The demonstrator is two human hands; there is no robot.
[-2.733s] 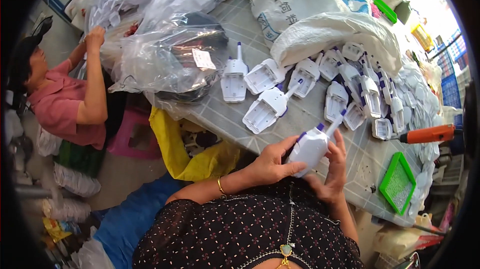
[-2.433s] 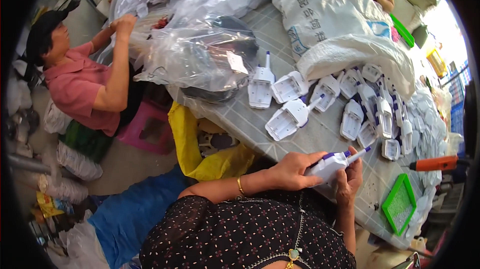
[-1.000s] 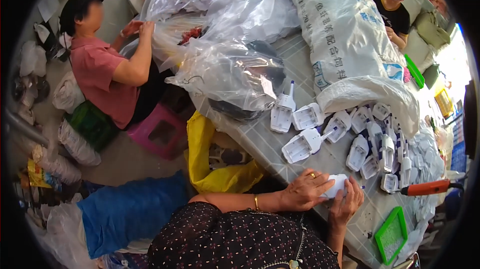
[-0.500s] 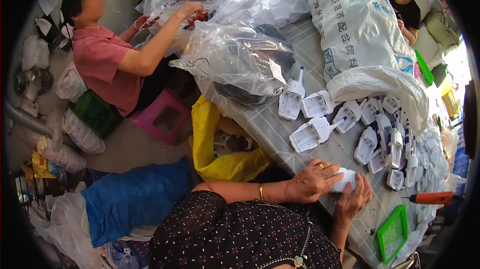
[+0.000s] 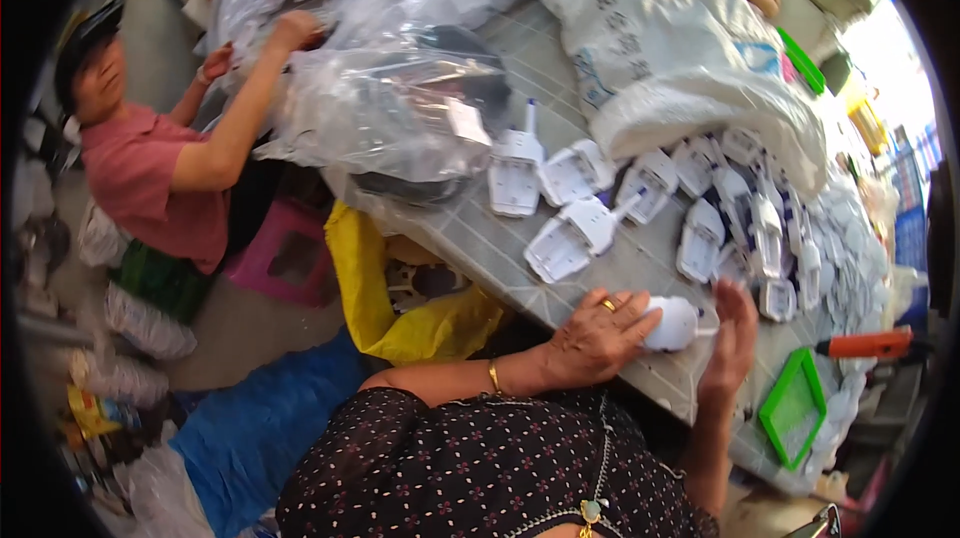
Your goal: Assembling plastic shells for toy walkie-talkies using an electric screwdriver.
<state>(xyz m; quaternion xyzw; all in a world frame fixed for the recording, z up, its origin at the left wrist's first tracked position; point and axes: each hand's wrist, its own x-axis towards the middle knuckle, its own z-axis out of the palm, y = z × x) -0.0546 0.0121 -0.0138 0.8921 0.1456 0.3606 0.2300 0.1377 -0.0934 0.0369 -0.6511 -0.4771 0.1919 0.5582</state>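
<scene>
My left hand [image 5: 597, 335], with a gold ring, has its fingers on a white plastic housing [image 5: 672, 324] at the table's near edge. The housing lies with its smooth rounded side up, and a thin pale stem sticks out toward the right. My right hand [image 5: 730, 343] is raised just beyond that stem, fingers stretched out and slightly blurred. Whether it touches the stem I cannot tell. Several similar white housings [image 5: 572, 238] lie farther up the table, hollow side up, with stems or dark tips. More are heaped [image 5: 765, 228] by the sack's mouth.
A large white woven sack [image 5: 650, 33] lies across the table [image 5: 480, 248]. Beside it are a clear plastic bag with dark contents [image 5: 400, 118], a green tray [image 5: 793, 408] and an orange-handled tool [image 5: 872, 343]. A yellow bag [image 5: 360, 288] stands below the edge. A co-worker [image 5: 150, 158] sits left.
My right hand has let go of the housing and moved apart, fingers straightened. The housing now shows its stem to the right. The whole view has shifted.
</scene>
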